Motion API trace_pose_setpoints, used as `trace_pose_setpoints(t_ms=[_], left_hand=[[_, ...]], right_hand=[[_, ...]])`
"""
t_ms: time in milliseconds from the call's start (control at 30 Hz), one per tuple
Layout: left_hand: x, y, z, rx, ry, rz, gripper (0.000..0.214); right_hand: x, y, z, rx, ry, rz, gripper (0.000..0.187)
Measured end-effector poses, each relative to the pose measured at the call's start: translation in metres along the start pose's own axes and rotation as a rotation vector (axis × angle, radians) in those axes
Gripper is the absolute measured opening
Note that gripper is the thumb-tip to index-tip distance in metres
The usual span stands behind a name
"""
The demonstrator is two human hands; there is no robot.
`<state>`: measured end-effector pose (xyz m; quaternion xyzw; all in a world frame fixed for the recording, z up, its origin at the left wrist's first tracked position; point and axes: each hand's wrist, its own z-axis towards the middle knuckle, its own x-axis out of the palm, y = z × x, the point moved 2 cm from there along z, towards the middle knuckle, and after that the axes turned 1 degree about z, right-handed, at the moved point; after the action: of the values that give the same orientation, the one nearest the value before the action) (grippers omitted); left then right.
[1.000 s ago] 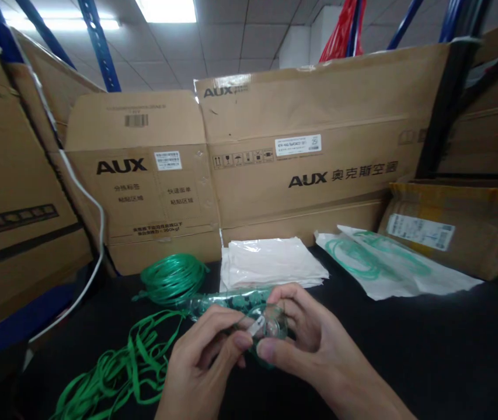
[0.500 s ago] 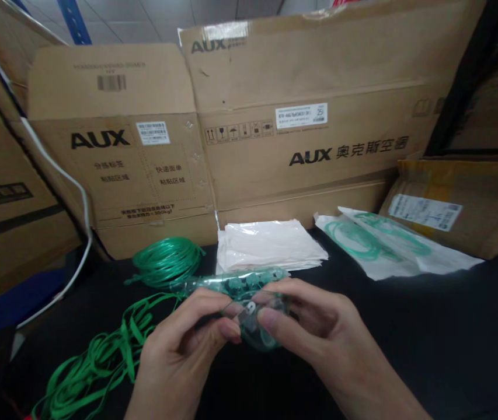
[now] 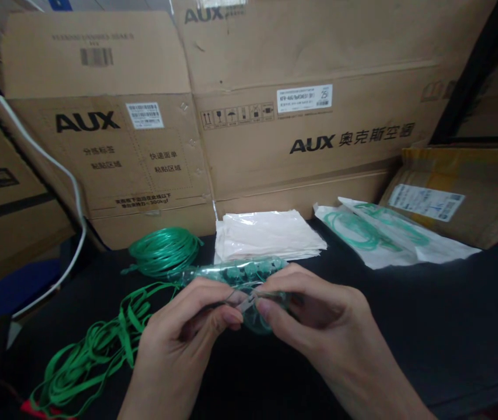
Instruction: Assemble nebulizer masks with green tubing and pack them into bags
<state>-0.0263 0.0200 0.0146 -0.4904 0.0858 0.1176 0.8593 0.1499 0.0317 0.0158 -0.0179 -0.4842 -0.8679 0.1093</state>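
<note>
A translucent green plastic mask [image 3: 257, 322] is held in front of me, over the black table. My left hand [image 3: 191, 326] pinches its left side between thumb and fingers. From the right, my right hand [image 3: 314, 315] grips the mask with thumb and forefinger. Between the two thumbs shows a small pale metal-looking strip [image 3: 247, 302] on the mask. My fingers cover much of the mask. Just behind it lies a clear bag [image 3: 240, 269] with several green plastic parts inside.
Coiled green tubing [image 3: 163, 251] and a tangle of green elastic straps [image 3: 100, 350] lie on the left. White plastic bags [image 3: 270, 233] are stacked at the back, with packed tubing pouches [image 3: 375, 233] to their right. Large cardboard boxes [image 3: 249, 146] stand behind as a wall.
The view has tilted down a little. The mask has turned between my hands, and the pale strip now lies slanted between my thumbs. Both hands keep their grip.
</note>
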Motion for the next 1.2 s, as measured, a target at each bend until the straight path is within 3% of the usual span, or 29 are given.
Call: trace_pose_setpoints(t_ms=[800,967,1200], left_hand=[[0.006,-0.008,-0.001,0.053,0.092,0.150,0.011],[0.007,-0.011,-0.002,0.121,0.083,0.234,0.012],[0.006,-0.013,-0.005,0.271,0.090,0.332,0.010]], right_hand=[[-0.022,-0.001,0.008,0.157,0.249,0.008,0.006],[-0.020,0.001,0.011,0.308,0.270,0.128,0.009],[-0.016,0.001,0.012,0.338,0.289,0.127,0.013]])
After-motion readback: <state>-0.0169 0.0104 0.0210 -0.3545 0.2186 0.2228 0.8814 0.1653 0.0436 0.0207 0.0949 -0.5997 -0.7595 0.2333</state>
